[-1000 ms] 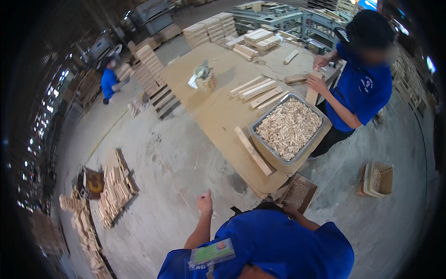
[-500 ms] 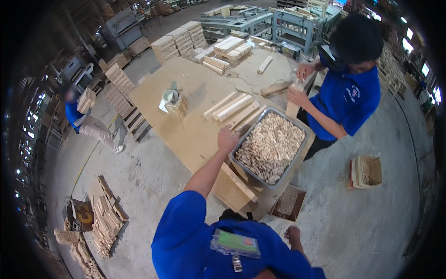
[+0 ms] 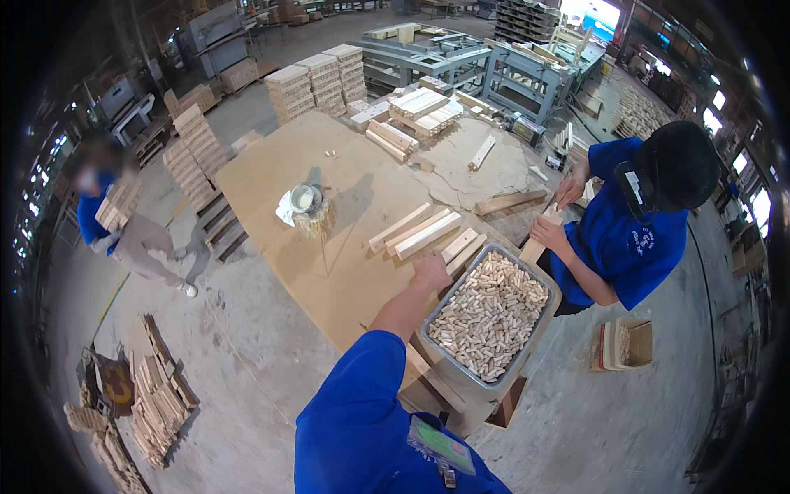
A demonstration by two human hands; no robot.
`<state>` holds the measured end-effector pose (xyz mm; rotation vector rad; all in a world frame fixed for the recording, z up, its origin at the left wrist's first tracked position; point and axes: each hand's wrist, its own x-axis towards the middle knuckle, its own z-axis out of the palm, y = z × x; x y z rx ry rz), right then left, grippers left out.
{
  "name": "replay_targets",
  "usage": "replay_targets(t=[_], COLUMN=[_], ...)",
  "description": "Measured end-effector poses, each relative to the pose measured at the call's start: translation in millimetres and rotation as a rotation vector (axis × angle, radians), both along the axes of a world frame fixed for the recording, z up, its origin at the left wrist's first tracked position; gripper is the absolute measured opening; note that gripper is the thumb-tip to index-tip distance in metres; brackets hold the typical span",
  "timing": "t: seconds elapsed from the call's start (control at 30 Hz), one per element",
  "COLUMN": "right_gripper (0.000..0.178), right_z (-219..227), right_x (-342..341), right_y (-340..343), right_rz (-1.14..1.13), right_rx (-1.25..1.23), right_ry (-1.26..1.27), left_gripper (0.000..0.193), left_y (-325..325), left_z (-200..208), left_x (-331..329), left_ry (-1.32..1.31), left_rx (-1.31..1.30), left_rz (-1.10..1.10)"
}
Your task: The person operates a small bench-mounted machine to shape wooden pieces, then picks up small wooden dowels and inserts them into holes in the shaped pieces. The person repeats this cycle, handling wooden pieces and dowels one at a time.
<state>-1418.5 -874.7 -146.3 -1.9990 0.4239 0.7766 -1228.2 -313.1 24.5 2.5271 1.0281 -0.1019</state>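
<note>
My left hand (image 3: 432,270) reaches across the table, its fingers closed round the near ends of two pale wooden strips (image 3: 463,247). These strips lie against the left side of a metal tray (image 3: 427,329) heaped with small wooden dowels (image 3: 492,317). Left of them, several more strips (image 3: 420,234) lie side by side, some with drilled holes. Another strip (image 3: 436,380) rests near the table's front edge, under my forearm. My right hand is out of view.
Across the tray, a co-worker (image 3: 629,218) handles a wooden piece (image 3: 543,235). A pot (image 3: 305,198) stands on a wood block (image 3: 316,222). Stacked strips (image 3: 424,107) sit at the table's far end. A carton (image 3: 623,344) is on the floor; another person (image 3: 123,214) carries wood at left.
The view has swung, shifting the table scene. My left hand stays at the strips beside the tray; two strips now lie apart from the others. My right hand has left view.
</note>
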Motion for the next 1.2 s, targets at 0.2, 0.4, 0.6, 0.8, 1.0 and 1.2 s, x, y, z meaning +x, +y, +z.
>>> replay_targets(t=[0.2,0.4,0.6,0.8,1.0,1.2], right_gripper=[0.014,0.013,0.022,0.049,0.048,0.054], right_z=[-0.2,53.2,167.6,222.4,220.2,227.9], right_x=[-5.1,46.0,126.7,126.7,114.2,115.6], right_y=[6.1,0.7,118.0,262.5,276.3,256.6], right_rz=[-0.317,-0.582,-0.131,0.375,0.305,0.388], right_rx=[0.321,0.241,0.315,0.665,0.776,0.725], right_ry=[0.026,-0.407,-0.609,-0.412,-0.405,-0.566], left_gripper=[0.075,0.077,0.079,0.076,0.082,0.055], left_y=[19.5,19.7,-44.6,-140.1,-152.6,-127.2], left_z=[-3.0,17.1,14.4,29.0,18.0,62.2], left_x=[-34.2,-83.5,-152.9,-162.6,-176.0,-160.8], left_ry=[0.002,-0.477,-0.543,-0.597,-0.765,-0.635], left_rx=[-0.298,-0.666,-0.761,-0.627,-0.601,-1.460], left_rz=[0.071,-0.041,-0.093,-0.323,-0.424,-0.308])
